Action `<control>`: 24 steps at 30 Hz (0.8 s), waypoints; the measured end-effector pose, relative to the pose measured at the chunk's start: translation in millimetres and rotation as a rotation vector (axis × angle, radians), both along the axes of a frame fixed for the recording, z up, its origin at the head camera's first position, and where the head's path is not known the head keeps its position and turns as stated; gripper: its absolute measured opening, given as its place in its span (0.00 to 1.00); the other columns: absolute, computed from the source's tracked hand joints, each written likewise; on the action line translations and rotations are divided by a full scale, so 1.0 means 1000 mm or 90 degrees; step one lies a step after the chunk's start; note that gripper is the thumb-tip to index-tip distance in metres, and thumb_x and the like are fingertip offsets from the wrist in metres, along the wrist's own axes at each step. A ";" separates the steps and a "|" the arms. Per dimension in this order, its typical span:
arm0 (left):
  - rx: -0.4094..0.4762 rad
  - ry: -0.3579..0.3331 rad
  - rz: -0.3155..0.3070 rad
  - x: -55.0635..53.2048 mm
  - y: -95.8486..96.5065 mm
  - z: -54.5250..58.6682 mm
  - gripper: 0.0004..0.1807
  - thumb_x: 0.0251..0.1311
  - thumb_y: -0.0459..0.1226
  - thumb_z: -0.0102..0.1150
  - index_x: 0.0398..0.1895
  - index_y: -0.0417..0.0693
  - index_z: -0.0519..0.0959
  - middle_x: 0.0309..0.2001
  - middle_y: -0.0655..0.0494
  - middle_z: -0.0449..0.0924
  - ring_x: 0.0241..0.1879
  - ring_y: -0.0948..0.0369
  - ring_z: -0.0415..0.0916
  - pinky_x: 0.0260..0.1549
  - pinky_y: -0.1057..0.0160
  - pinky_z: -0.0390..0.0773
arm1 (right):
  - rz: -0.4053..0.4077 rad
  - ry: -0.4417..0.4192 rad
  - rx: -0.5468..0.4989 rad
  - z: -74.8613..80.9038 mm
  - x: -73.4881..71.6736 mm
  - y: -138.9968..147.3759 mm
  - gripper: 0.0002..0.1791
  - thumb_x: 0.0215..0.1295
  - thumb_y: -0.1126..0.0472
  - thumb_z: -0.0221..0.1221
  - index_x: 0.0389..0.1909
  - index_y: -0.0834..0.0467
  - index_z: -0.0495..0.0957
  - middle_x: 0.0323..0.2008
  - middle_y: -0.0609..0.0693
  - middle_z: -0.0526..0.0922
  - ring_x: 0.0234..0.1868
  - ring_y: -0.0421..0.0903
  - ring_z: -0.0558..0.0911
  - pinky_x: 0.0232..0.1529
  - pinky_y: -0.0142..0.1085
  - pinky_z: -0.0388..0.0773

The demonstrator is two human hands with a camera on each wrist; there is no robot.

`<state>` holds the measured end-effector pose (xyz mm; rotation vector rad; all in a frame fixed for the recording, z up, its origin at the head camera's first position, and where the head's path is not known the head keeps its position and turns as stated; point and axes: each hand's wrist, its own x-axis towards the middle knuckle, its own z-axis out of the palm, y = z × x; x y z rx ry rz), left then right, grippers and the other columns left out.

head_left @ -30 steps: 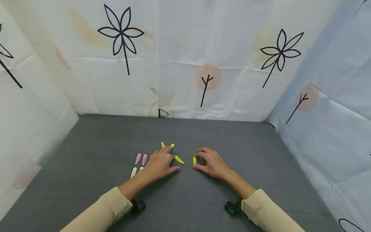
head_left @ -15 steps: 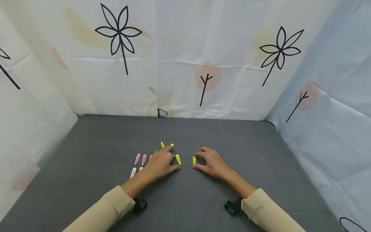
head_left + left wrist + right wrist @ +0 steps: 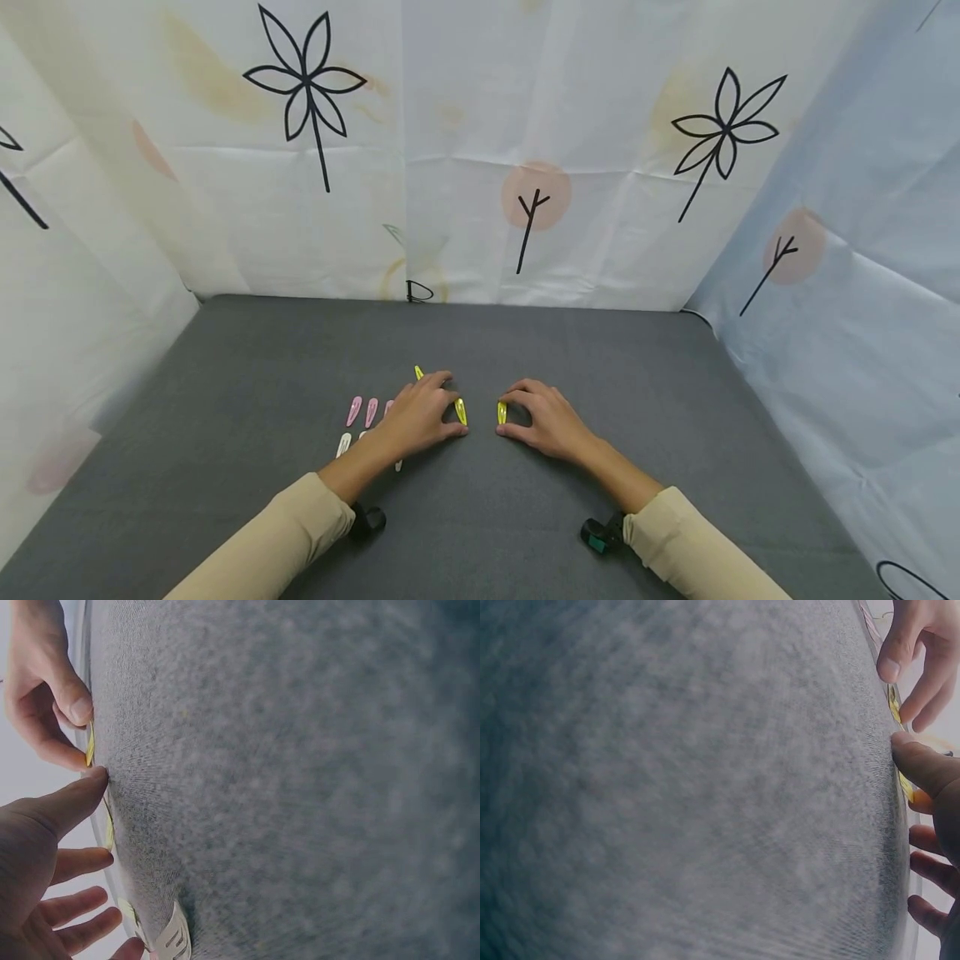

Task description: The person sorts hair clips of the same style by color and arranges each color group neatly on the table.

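Observation:
On the grey table, my right hand [image 3: 547,421] holds a yellow hair clip [image 3: 502,412] lengthwise, thumb at the near end and index finger at the far end. Facing it across a short gap, my left hand [image 3: 423,417] has thumb and index finger at the two ends of another yellow hair clip [image 3: 461,412]. Both clips lie at table level, roughly parallel. Beyond the left hand's knuckles, a third yellow clip [image 3: 419,372] shows partly. In the left wrist view, the left hand's other fingers spread loosely over the cloth.
Left of the left hand lie pink hair clips [image 3: 354,411] in a row. Nearer are white hair clips [image 3: 344,444], partly hidden under the left forearm. Patterned white fabric [image 3: 480,167] walls the table's back and sides. Each wrist wears a black camera [image 3: 602,535].
The clip by my left hand has turned from slanted to nearly upright in view, and left thumb and index finger have closed onto it. A far yellow clip became hidden. The right hand stays put.

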<state>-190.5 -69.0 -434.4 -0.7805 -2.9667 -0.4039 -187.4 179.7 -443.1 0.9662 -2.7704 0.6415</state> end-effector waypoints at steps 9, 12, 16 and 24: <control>0.043 -0.038 -0.001 -0.003 -0.001 0.001 0.27 0.50 0.52 0.75 0.49 0.46 0.86 0.64 0.44 0.73 0.65 0.47 0.69 0.55 0.40 0.72 | 0.004 0.003 -0.006 0.000 0.001 -0.001 0.23 0.60 0.47 0.69 0.52 0.56 0.83 0.51 0.50 0.80 0.54 0.50 0.78 0.52 0.53 0.72; 0.069 -0.043 -0.020 -0.003 -0.004 0.000 0.25 0.48 0.51 0.77 0.46 0.46 0.87 0.64 0.44 0.73 0.65 0.47 0.70 0.55 0.41 0.72 | 0.006 0.005 -0.010 -0.001 0.001 -0.001 0.23 0.60 0.48 0.70 0.52 0.56 0.83 0.51 0.51 0.80 0.54 0.50 0.78 0.51 0.53 0.72; 0.086 -0.032 -0.053 -0.002 -0.008 -0.001 0.25 0.46 0.51 0.78 0.45 0.46 0.88 0.63 0.45 0.73 0.64 0.48 0.70 0.55 0.42 0.73 | 0.005 0.004 -0.014 0.000 0.001 0.000 0.24 0.59 0.48 0.70 0.52 0.57 0.83 0.51 0.51 0.80 0.54 0.50 0.79 0.51 0.52 0.72; 0.114 -0.015 -0.102 0.010 -0.019 0.002 0.27 0.46 0.51 0.78 0.46 0.44 0.87 0.64 0.43 0.73 0.65 0.45 0.69 0.57 0.40 0.71 | 0.003 0.001 -0.005 0.001 0.001 -0.001 0.24 0.59 0.47 0.70 0.52 0.56 0.83 0.52 0.51 0.80 0.55 0.50 0.78 0.51 0.53 0.72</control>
